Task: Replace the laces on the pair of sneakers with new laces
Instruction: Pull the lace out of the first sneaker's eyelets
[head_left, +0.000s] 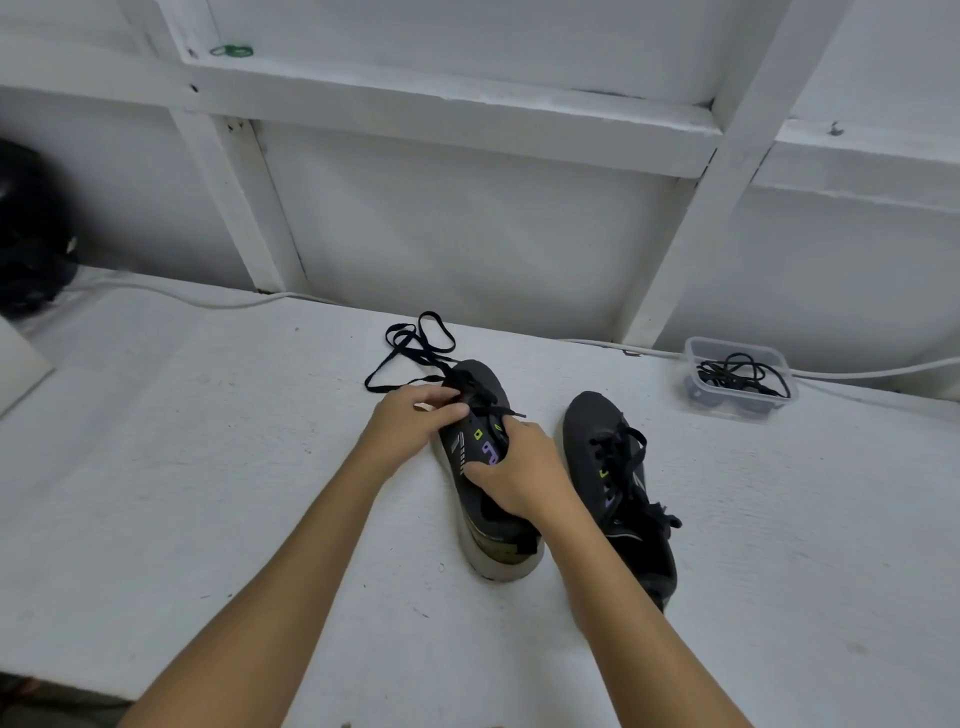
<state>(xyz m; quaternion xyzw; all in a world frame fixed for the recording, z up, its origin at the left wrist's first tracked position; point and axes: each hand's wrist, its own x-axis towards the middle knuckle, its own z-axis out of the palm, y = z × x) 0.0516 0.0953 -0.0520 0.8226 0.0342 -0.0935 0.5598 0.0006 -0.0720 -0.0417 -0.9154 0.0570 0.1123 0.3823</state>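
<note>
Dark grey with green and purple marks, the left sneaker (475, 452) stands on the white table (208, 467), toe pointing away, under both hands. The left hand (415, 421) pinches the black lace (410, 353) at the eyelets near the toe, fingers curled round it — the loose lengths loop out onto the table beyond the toe. The right hand (519, 473) grips the shoe's upper at the tongue, thumb pressed on its side. Just to the right, apart from it, the second sneaker (618, 483) sits laced, its black lace in a loose tangle. Farther right, near the wall, a clear plastic box (737, 379) holds coiled black laces (737, 374). A white cable (182, 299) runs along the table's back edge.
</note>
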